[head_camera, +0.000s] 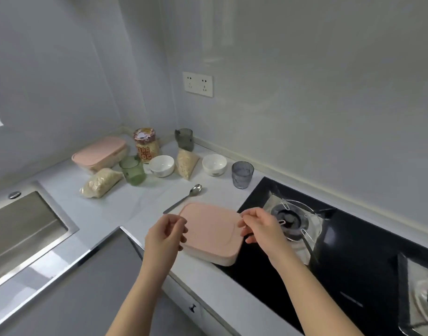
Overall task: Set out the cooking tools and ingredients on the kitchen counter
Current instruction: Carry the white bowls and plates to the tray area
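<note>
Lower centre of frame: pink-lidded box [211,235] sits flat at the front edge of the white counter [111,212], its right corner overlapping the black hob [341,251].

Left hand [166,235] is over the box's left edge with its fingers curled inward and thumb near the forefinger. Right hand [261,227] is over the right edge, thumb and forefinger close together, other fingers bent down toward the lid's rim. Nothing shows between the fingers of either hand. I cannot tell whether either hand grips the box or only hovers. The box lies directly between the two hands, its lid mostly uncovered.

Just behind the box is a metal spoon [185,198], lying diagonally with its bowl toward the upper right.

Middle row, left to right: bag of pale grain [101,183], green glass [132,169], white bowl [162,165], second grain bag [186,163] leaning, second white bowl [214,164], grey ribbed glass [242,174].

Back row, toward the corner: second pink-lidded box [100,152], printed jar [146,144], dark cup [184,139].

Far left: steel sink [21,229]. Right of the hands: a burner [291,218] on the hob. On the wall above is a double socket [197,84].
</note>
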Motion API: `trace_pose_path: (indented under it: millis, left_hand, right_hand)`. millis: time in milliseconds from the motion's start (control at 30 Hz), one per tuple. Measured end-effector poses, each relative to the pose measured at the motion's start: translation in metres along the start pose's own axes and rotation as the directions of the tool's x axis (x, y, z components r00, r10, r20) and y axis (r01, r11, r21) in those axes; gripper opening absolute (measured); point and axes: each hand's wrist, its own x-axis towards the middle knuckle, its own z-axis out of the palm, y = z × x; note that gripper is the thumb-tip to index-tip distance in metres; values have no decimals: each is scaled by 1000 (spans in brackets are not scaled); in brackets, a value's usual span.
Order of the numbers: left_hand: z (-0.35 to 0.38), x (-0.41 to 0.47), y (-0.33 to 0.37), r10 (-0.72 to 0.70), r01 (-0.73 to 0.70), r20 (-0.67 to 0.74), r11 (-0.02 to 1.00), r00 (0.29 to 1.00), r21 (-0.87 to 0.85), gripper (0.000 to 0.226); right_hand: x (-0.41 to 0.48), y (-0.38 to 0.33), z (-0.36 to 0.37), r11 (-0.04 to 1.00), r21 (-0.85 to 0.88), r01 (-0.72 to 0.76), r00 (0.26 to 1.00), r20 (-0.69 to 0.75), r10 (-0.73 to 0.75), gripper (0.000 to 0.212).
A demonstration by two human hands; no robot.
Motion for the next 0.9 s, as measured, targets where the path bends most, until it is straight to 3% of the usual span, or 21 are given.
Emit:
trace_pose_path:
  millis: [167,300,533,600,767,900]
  left_hand:
    - [-32,83,-29,-156,144,-83,981,984,-129,13]
    - [-38,150,-56,-313,295,-46,927,948,-229,14]
    - [-30,298,-102,-521,536,128,802,844,-264,55]
    - [-24,336,-113,-563,585,163,769,811,-256,61]
    - [-6,403,-136,-580,614,201,757,789,-223,48]
    - [2,427,-150,-582,611,189,767,791,-196,39]
  right_hand:
    - [99,-11,61,981,96,-171,984,71,165,12]
    - [162,-8,94,927,216,-307,952,80,296,11]
    - [259,-5,131,814,374,-445,873,-21,487,2]
    - [286,-2,139,786,404,-468,847,-49,530,13]
    - [348,10,155,709,541,-452,782,-142,606,20]
    - [381,22,163,718,550,-427,748,-231,622,37]
